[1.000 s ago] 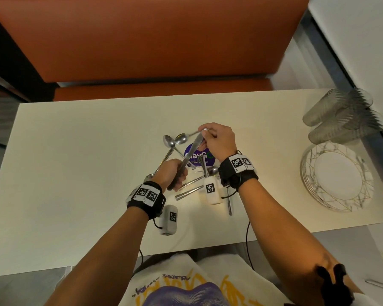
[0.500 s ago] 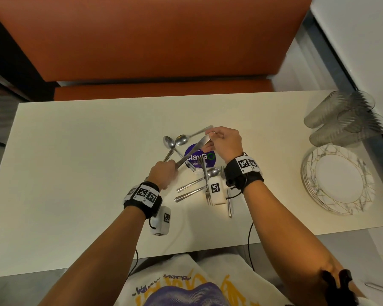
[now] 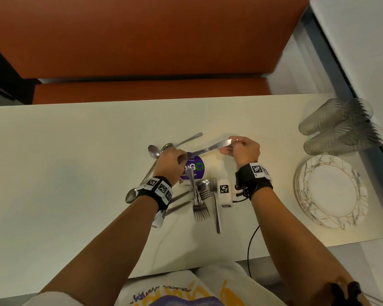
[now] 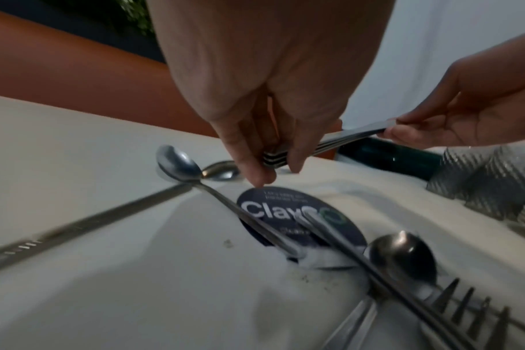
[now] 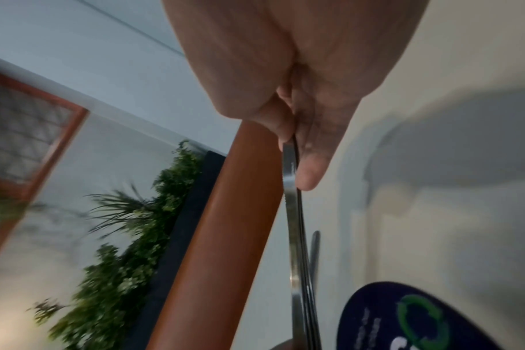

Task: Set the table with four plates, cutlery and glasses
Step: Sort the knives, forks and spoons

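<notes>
**Knives held between two hands above the cutlery pile**

Head view: the left hand grips the handle end of a bundle of knives, and the right hand pinches the blade end. The bundle's long axis runs from about 8 o'clock at the left hand to 2 o'clock at the right, lifted over the purple round sticker on the tabletop. Loose spoons and forks lie beneath and toward 6 o'clock. The stack of plates sits at 3 o'clock, well apart, with the glasses lying on their sides beyond it; the right hand is the nearer one to both.

Left wrist view: thumb and fingers are curled round several stacked knife handles.

Right wrist view: thumb and fingertips are clamped on the thin blades, seen edge-on.

Judged from this, no place is laid yet; the knives seem to be getting squared up or passed over.
</notes>
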A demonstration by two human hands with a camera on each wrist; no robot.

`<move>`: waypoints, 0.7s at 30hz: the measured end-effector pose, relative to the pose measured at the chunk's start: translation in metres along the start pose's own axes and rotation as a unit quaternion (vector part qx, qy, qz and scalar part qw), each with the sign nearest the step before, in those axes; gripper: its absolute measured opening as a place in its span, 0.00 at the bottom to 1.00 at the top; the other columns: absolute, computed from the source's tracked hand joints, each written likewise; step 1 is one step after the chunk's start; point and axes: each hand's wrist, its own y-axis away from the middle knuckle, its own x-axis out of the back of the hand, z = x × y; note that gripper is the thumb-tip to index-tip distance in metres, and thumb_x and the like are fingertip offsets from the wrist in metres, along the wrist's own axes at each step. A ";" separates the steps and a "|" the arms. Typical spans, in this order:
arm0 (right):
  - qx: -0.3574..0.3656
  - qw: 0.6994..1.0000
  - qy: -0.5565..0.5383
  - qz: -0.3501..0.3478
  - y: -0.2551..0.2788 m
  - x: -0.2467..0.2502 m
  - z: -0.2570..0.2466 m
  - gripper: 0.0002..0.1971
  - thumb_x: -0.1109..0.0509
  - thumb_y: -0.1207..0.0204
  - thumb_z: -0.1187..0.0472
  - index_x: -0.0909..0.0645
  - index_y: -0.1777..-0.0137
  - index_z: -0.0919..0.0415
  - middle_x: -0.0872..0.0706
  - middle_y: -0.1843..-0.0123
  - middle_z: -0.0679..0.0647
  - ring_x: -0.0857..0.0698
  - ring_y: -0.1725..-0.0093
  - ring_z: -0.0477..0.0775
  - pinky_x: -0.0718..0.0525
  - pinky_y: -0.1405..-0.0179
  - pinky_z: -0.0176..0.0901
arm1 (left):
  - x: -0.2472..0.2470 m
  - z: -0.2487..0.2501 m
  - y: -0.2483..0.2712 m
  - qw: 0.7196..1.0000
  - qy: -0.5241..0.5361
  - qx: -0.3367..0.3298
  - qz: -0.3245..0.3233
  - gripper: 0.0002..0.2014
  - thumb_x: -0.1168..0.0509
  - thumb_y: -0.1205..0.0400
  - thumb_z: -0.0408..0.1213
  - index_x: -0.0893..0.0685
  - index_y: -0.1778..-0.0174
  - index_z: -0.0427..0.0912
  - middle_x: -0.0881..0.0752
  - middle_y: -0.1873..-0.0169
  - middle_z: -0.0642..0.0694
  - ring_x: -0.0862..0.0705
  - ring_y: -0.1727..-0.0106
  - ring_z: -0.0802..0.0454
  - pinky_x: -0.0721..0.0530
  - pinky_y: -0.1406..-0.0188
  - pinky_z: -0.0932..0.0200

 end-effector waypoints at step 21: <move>0.175 0.915 0.358 -0.064 -0.045 -0.026 0.068 0.07 0.28 0.21 0.64 0.08 0.50 0.59 0.12 0.48 0.56 0.18 0.56 0.48 0.27 0.50 0.30 | 0.000 -0.049 -0.020 0.998 -0.063 0.031 0.005 0.10 0.28 0.15 0.31 0.07 0.40 0.38 0.12 0.40 0.41 0.19 0.35 0.41 0.14 0.41 0.44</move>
